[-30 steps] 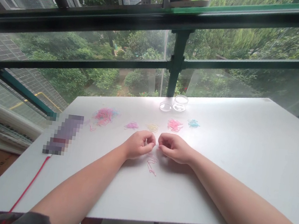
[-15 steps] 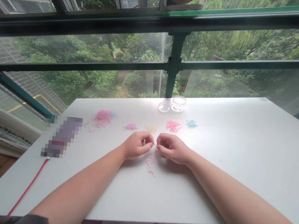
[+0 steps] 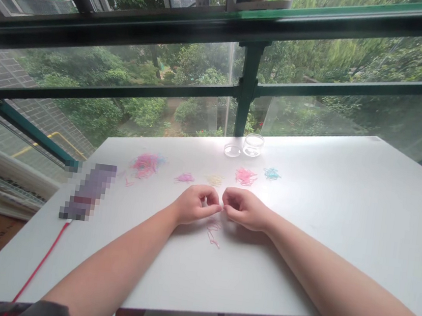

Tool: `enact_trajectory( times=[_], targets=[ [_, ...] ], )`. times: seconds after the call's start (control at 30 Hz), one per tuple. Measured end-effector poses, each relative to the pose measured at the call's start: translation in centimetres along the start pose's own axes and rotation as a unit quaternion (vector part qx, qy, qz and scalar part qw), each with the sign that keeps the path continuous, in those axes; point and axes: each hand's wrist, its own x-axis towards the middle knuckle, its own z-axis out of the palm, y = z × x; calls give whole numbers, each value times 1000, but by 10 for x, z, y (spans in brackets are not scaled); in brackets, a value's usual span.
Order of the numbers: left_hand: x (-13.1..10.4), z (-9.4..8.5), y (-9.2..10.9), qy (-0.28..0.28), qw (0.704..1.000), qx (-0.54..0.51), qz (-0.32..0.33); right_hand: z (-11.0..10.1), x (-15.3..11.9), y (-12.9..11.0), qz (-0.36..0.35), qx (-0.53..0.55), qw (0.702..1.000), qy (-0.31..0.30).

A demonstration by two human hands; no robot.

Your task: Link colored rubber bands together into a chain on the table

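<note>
Over the middle of the white table (image 3: pixel 166 270), my left hand (image 3: pixel 196 205) and my right hand (image 3: pixel 246 210) meet fingertip to fingertip. Both are closed in a pinch on a small rubber band, which is mostly hidden by the fingers. Just below them a loose chain of pink rubber bands (image 3: pixel 214 227) trails on the tabletop; whether it joins the pinched band I cannot tell. Beyond my hands lie small piles of rubber bands: purple (image 3: pixel 184 177), yellow (image 3: pixel 214 180), pink (image 3: pixel 245 176) and teal (image 3: pixel 271 173).
A larger mixed pile of bands (image 3: pixel 146 165) lies to the left. At the back edge stand a clear round jar (image 3: pixel 253 147) and its lid (image 3: pixel 232 151). A blurred-out flat object (image 3: pixel 91 189) with a red cable (image 3: pixel 43 259) is at far left. Windows border the table.
My fingertips have come closer together, the left moving slightly right, and the thin strand that showed between them is now hardly visible. The view has shifted slightly.
</note>
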Motion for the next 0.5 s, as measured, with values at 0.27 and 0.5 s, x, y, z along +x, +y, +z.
enact_trajectory(
  times=[0.27, 0.5],
  targets=[
    [-1, 4, 0, -30, 999, -5, 11, 0, -1, -5, -20, -58, 998, -25],
    [-1, 0, 0, -58, 998, -19, 7, -4, -1, -5, -29, -68, 997, -38]
  ],
)
